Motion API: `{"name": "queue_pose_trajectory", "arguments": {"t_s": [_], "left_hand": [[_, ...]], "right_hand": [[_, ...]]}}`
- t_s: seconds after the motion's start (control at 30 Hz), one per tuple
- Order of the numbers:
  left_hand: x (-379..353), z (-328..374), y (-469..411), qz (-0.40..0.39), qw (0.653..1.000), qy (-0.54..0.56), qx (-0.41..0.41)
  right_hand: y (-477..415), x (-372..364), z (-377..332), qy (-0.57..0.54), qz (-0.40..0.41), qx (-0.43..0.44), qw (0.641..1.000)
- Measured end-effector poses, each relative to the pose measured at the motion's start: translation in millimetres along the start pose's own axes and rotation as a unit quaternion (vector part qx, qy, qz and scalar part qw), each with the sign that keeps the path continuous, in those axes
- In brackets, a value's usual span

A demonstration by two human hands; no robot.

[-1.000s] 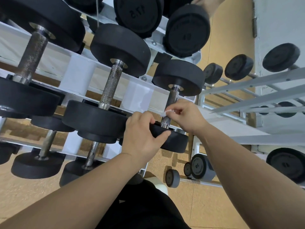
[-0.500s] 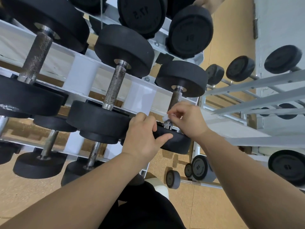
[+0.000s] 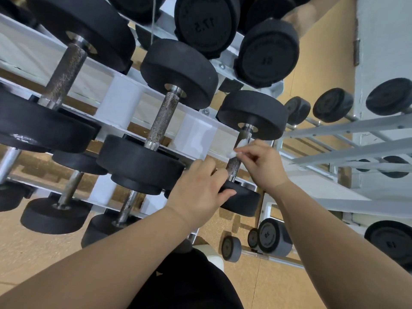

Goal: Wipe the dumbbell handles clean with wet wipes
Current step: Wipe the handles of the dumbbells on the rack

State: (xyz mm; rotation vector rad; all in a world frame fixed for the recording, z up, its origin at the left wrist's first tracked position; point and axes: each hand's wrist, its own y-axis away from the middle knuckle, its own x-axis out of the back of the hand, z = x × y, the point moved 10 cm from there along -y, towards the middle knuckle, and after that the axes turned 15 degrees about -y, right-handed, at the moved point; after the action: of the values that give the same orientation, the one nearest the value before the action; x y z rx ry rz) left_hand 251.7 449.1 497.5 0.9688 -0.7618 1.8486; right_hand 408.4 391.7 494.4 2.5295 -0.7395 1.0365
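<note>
Gym; white steel rack (image 3: 120, 105). The right hand (image 3: 264, 166) pinches a small white wet wipe (image 3: 239, 147) between thumb and fingertips, against the knurled steel dumbbell handle (image 3: 234, 165). In the last second it slid up from the near collar, so bare handle now shows below the fingertips. The left hand (image 3: 198, 188) has its fingers curled over the near black rubber head (image 3: 243, 200), steadying it. Judgement: upward pass nearly complete.

1. A single wide-angle view, worn on the person's head, looks forward and steeply down along both forearms.
2. It sits close to the white rack (image 3: 120, 103), whose dumbbells (image 3: 178, 72) fill the upper left and centre (straight rails bow toward the edges).
3. The left hand (image 3: 198, 190) and right hand (image 3: 265, 166) meet just right of centre, with floor (image 3: 263, 286) below and a second rack (image 3: 356, 152) at the right.
</note>
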Motion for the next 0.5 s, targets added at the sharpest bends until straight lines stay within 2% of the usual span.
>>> {"name": "queue_pose_trajectory", "arguments": {"t_s": [0.1,0.2,0.27,0.33,0.5], "left_hand": [[-1,-4,0,-0.004,1.000,0.021,0.019],[-4,-8,-1,-0.027,0.998,0.044,0.035],[-9,-13,-1,-0.045,0.995,0.075,0.051],[-16,-21,-1,-0.070,0.986,0.127,0.083],[-26,-29,-1,-0.107,0.967,0.195,0.124]], "right_hand": [[3,-14,-9,0.026,-0.080,0.038,0.996],[-15,-4,-14,0.073,-0.014,0.068,0.995],[-30,6,-10,0.092,0.041,0.043,0.994],[-32,8,-7,0.082,0.058,0.019,0.995],[0,-14,1,0.016,-0.090,-0.025,0.995]]}}
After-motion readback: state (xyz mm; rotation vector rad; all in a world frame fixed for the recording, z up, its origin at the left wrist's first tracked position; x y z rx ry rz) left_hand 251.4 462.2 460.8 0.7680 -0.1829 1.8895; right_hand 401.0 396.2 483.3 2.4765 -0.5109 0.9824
